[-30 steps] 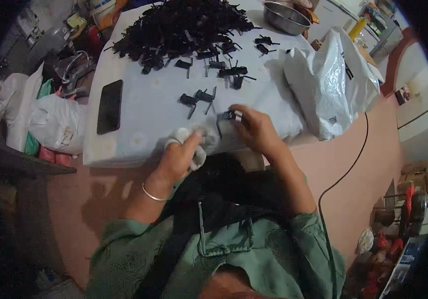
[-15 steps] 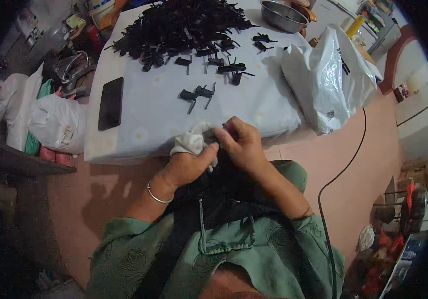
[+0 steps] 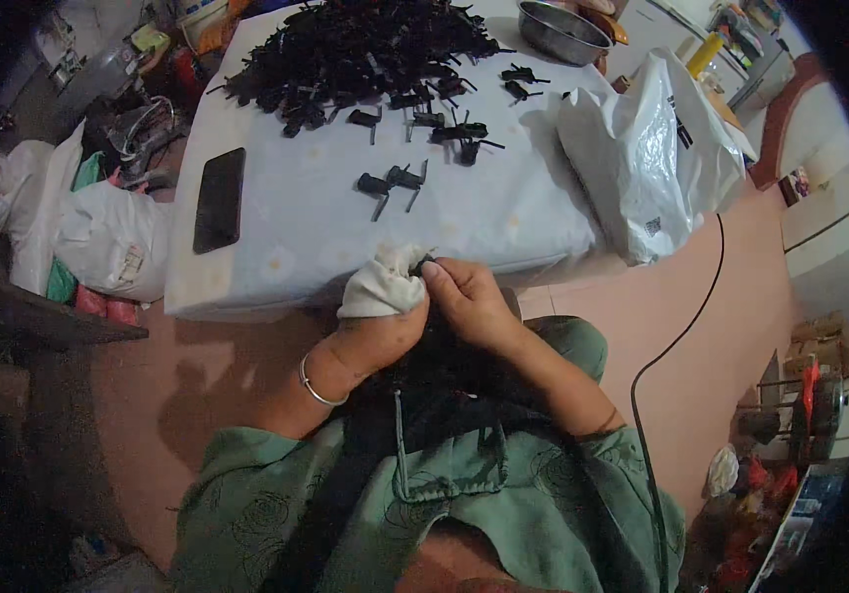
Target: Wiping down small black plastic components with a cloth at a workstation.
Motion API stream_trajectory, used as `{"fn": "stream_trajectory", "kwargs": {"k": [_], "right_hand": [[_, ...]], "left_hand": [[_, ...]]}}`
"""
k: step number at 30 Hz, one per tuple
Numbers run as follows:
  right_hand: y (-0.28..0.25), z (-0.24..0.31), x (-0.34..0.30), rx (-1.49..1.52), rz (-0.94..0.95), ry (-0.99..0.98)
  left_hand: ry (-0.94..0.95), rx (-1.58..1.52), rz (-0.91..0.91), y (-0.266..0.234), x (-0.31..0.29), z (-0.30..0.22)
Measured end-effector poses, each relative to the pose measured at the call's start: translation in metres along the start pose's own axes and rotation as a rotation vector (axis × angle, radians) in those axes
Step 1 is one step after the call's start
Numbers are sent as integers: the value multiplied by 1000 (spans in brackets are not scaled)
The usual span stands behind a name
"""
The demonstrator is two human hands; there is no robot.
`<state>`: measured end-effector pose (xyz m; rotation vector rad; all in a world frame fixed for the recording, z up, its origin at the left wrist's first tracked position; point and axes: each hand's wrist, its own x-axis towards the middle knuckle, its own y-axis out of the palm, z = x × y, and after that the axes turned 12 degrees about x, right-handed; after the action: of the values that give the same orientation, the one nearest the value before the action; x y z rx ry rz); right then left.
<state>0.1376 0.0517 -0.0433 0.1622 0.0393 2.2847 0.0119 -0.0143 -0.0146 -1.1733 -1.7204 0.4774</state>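
Observation:
Just off the near edge of the table, my hands meet. My left hand [image 3: 382, 339] is closed, its fingers covered by a bunched white cloth [image 3: 385, 285]; I cannot make out whether the cloth is worn or gripped. With thumb and fingers my right hand [image 3: 469, 299] pinches a small black part [image 3: 423, 265] against the cloth, mostly hidden by the fingers. Two small black parts with thin prongs [image 3: 392, 182] lie on the table ahead of my hands. Farther back is a large heap of similar black parts [image 3: 345, 64], with several loose ones along its front.
A dark phone [image 3: 219, 201] lies on the left of the white-covered table [image 3: 296, 232]. At the right edge stands a white plastic bag [image 3: 632, 158], with a metal bowl [image 3: 564, 33] behind it. White sacks [image 3: 113, 237] fill a shelf at left. A black cable [image 3: 676, 341] hangs at right.
My left hand has turned, so the cloth now covers its fingers and thumb more fully. My right hand has lowered slightly and its fingers have closed in on the black part.

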Motion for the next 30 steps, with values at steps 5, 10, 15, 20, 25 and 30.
{"fn": "stream_trajectory", "kwargs": {"k": [5,10,15,20,25,30], "right_hand": [[5,-6,1,29,-46,36],[-11,21,3,-59,42,38],[-25,30,-2,-344,172,36],[-26,28,-1,-155,122,-97],[-18,21,2,-41,85,40],[-12,36,-1,-282,133,-99]], "left_hand": [[31,7,-14,6,-2,1],[-89,-338,-87,12,0,11],[-384,-650,50,3,1,16],[-393,-655,240,-11,5,1],[-354,-677,336,-7,0,2],[-394,-739,213,2,-4,9]]}}
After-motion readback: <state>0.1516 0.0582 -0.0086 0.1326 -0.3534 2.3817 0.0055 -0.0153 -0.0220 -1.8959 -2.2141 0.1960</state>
